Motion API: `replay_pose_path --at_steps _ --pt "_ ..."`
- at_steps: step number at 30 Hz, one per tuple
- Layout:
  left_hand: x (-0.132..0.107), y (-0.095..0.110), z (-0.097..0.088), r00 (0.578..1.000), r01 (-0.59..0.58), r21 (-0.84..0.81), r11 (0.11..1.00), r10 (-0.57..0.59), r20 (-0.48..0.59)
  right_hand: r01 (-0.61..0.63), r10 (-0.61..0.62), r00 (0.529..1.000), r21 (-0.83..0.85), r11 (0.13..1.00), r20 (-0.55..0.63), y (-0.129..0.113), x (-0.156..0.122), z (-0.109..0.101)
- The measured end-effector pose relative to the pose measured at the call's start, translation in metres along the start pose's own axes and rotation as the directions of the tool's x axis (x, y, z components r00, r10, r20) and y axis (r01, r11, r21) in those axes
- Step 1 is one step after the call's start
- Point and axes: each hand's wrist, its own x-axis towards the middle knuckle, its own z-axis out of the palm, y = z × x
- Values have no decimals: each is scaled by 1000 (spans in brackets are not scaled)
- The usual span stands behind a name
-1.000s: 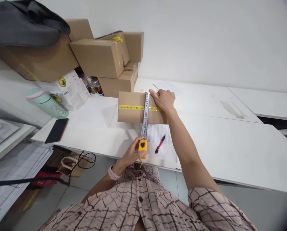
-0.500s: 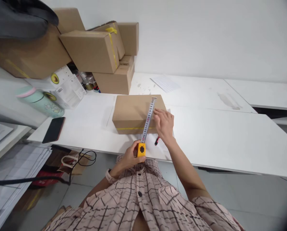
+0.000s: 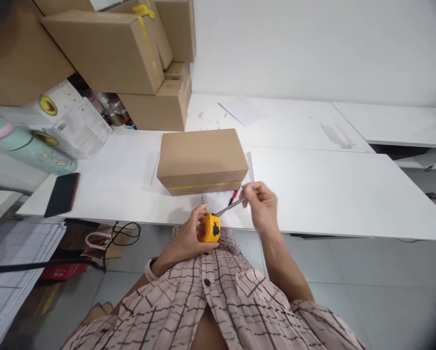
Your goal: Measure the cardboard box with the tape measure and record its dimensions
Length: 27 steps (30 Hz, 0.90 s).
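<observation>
My left hand is closed round a yellow tape measure just off the table's near edge. A short length of its blade runs up and right to my right hand, which pinches the blade's end. A brown cardboard box with a yellow tape band along its front side lies on the white table just beyond both hands. A red pen lies on a printed sheet between the box and my right hand, partly hidden by the blade.
Stacked cardboard boxes fill the back left corner, with a white avocado-print carton and a mint green bottle beside them. A black phone lies at the table's left end. A loose paper lies at the back.
The blade has come off the box and is now much shorter. My right hand left the box top and drew back toward me with the blade's end. The box rolled so its tape band faces front.
</observation>
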Motion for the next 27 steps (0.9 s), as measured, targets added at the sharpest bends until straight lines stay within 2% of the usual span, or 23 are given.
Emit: replay_pose_path --at_steps 3,6,7,9,11,12,13,15,17,20,24,27 --pt "0 6 2 987 -152 13 988 153 -54 -95 96 986 -13 995 140 26 -33 11" --pt "3 19 -8 921 -341 138 930 360 -147 -28 53 992 -205 978 117 47 -49 9" --pt "7 24 -15 879 -403 199 893 439 -188 18 5 997 -303 953 74 55 -49 5" --pt "21 34 -34 761 -498 345 796 592 -265 83 -92 996 -510 856 7 70 -42 -4" --pt "44 41 -55 643 -505 501 702 694 -325 79 -124 992 -701 708 -13 86 -31 -13" --pt "58 43 -64 614 -465 567 680 709 -346 58 -107 994 -781 622 -11 92 -24 -16" --pt "72 44 -72 611 -405 619 673 703 -364 37 -76 997 -844 536 -5 97 -18 -17" --pt "100 41 -84 639 -291 686 667 669 -380 4 -7 1000 -920 392 1 103 -9 -18" --pt "121 35 -89 675 -225 719 657 638 -372 -9 49 999 -950 312 7 104 -3 -16" --pt "136 26 -92 724 -213 745 632 614 -314 -15 91 996 -966 258 9 101 0 -14" --pt "143 20 -96 811 -236 750 618 551 -199 15 73 997 -977 214 31 101 0 -14" --pt "155 21 -102 831 -218 728 650 514 -210 30 51 998 -977 209 41 104 0 -15"
